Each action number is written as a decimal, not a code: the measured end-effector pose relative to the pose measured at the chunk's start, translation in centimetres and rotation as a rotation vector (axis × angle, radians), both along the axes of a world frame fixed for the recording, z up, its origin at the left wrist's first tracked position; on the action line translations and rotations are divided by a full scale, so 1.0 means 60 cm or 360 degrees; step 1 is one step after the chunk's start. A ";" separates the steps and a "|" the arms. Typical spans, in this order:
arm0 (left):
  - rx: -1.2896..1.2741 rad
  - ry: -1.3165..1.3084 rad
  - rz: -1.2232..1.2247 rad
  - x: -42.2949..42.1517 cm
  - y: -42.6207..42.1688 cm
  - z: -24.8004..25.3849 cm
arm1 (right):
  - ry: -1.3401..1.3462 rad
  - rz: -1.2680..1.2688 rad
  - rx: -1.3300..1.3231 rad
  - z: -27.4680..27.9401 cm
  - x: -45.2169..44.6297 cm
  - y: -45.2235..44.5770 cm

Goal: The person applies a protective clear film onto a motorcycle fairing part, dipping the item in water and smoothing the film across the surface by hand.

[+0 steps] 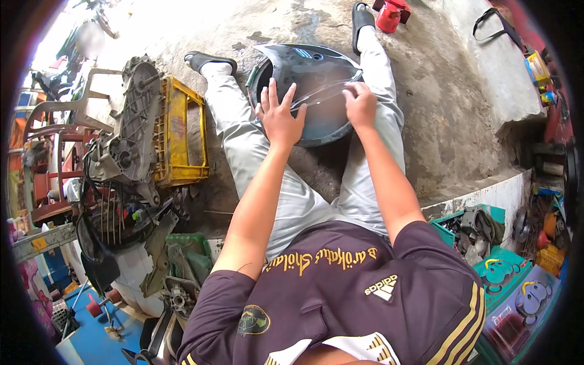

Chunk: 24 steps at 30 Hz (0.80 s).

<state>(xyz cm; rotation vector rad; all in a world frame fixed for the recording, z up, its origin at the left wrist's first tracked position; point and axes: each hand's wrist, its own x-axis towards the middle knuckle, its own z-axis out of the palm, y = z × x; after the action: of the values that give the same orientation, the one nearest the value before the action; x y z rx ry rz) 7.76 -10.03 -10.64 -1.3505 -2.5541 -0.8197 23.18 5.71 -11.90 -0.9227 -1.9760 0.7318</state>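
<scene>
A dark, glossy curved panel (310, 66) with a blue-and-white sticker lies across a round black basin (325, 142) between my legs. Stretched over it is a thin, clear strip that looks like plastic film (322, 93). My left hand (281, 117) is at the strip's left end, fingers spread, palm down. My right hand (360, 106) has its fingers curled and pinched at the strip's right side; the exact grip is partly hidden. A smeared, brownish patch covers the middle of the dark surface, so I cannot tell whether water lies there.
On the left, a metal engine casing (137, 121) leans by a yellow crate (182, 134), with chairs (64, 140) behind. A red can-like object (391, 15) stands on the concrete floor. Green trays of parts (447, 228) sit at lower right; a blue surface (91, 328) is lower left.
</scene>
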 end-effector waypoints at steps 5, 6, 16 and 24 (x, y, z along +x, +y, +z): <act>-0.0001 0.0004 -0.0002 0.000 0.001 0.000 | -0.0020 0.0135 0.0114 -0.002 -0.006 -0.013; -0.0007 0.0006 -0.0003 0.000 0.001 0.000 | -0.0002 0.0132 0.0060 -0.002 -0.003 -0.010; -0.0015 0.0005 -0.0018 0.000 0.000 0.001 | 0.0031 0.0034 -0.0185 0.006 -0.004 -0.001; 0.0000 0.0014 -0.0019 0.000 0.001 0.003 | 0.0007 0.0055 -0.0134 0.002 -0.003 0.005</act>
<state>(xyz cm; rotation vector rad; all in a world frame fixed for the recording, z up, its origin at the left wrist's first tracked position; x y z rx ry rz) 7.76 -9.97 -10.49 -1.3678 -2.5416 -0.8143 22.97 5.99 -11.78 -0.9372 -1.9743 0.8416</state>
